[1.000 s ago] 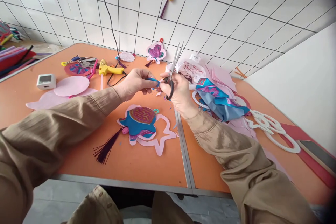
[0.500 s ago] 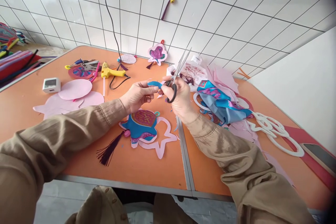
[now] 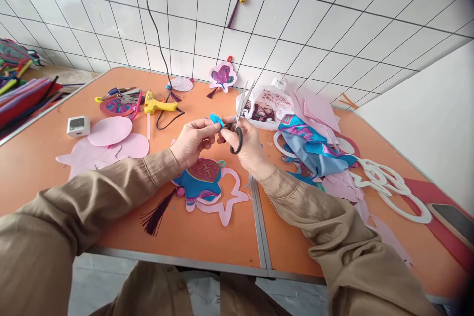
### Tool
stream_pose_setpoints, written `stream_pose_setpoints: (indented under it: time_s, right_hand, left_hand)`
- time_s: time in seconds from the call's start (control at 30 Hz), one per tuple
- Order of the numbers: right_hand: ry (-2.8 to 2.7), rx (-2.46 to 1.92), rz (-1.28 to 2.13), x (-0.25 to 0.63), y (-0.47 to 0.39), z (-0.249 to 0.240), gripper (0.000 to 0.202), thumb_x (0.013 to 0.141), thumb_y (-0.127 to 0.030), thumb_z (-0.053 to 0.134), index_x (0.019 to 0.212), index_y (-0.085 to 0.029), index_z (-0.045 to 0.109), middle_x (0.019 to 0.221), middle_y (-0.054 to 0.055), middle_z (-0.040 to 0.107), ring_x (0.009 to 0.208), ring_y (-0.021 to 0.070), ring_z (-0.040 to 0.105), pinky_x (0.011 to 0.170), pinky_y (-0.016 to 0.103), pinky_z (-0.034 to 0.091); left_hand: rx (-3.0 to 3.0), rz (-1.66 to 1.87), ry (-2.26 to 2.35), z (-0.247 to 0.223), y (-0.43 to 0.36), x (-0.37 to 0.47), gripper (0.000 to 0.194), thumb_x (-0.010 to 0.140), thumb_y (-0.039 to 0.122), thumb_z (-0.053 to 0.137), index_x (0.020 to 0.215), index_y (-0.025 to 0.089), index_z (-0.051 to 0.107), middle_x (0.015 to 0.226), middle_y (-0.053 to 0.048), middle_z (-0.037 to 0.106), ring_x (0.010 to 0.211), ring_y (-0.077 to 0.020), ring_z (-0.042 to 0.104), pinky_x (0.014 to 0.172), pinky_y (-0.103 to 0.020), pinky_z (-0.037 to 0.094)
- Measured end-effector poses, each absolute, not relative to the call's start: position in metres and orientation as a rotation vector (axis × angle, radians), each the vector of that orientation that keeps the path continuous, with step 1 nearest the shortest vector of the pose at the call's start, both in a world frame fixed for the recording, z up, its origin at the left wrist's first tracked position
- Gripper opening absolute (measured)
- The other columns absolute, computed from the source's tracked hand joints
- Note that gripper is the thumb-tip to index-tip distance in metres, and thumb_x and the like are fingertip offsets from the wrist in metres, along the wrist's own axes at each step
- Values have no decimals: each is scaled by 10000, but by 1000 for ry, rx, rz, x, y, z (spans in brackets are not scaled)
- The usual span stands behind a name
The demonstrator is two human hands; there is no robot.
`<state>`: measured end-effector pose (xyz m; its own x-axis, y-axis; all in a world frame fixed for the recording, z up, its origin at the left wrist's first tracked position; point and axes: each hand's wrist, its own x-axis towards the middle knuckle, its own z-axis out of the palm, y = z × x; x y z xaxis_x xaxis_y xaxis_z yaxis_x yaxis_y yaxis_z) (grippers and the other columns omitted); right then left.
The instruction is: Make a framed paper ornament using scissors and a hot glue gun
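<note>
Between thumb and fingers, my left hand (image 3: 194, 143) pinches a small piece of blue fabric (image 3: 216, 119). My right hand (image 3: 249, 147) is wrapped round black-handled scissors (image 3: 237, 139), their blades pointing up and away from the fabric. The right fingertips come close to the fabric; whether they touch it I cannot tell. Below both hands lies a turtle-shaped ornament (image 3: 198, 182) in blue and magenta cloth with a dark tassel (image 3: 157, 213). It partly covers a pink star-edged outline (image 3: 233, 200).
At the left are pink cutouts (image 3: 111, 132), a white cube-shaped device (image 3: 78, 126) and a yellow glue gun (image 3: 159, 104). To the right lie a plastic bag (image 3: 283, 101), bunched blue fabric (image 3: 314, 148), white outline shapes (image 3: 402, 195) and a phone (image 3: 452, 222). A tiled wall rises behind.
The blue piece has turned from lying flat to standing more upright in my left fingers. Both hands have shifted slightly lower, and the scissors' tips show closer together.
</note>
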<state>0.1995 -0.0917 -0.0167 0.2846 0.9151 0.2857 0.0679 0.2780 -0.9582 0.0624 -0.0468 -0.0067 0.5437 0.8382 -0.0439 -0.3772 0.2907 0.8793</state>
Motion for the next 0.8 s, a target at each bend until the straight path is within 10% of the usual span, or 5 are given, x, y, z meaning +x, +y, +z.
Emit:
stream_pose_setpoints:
  time_s: [0.23, 0.8]
  right_hand:
    - [-1341, -1244, 1345, 223, -103, 3, 630, 793, -744, 534, 1027, -165, 620, 684, 41, 663, 603, 167, 639, 466, 250, 422]
    - [-1595, -1166, 1337, 235, -106, 13, 665, 769, -739, 590, 998, -116, 635, 681, 23, 633, 578, 126, 611, 556, 258, 453]
  left_hand:
    - [1019, 899, 618, 7, -36, 58, 197, 688, 161, 745, 577, 135, 584, 454, 6, 557, 404, -58, 475, 395, -149, 343]
    - [1214, 597, 616, 20, -11, 46, 191, 640, 189, 789, 624, 108, 617, 512, 5, 603, 385, -61, 525, 349, -152, 360]
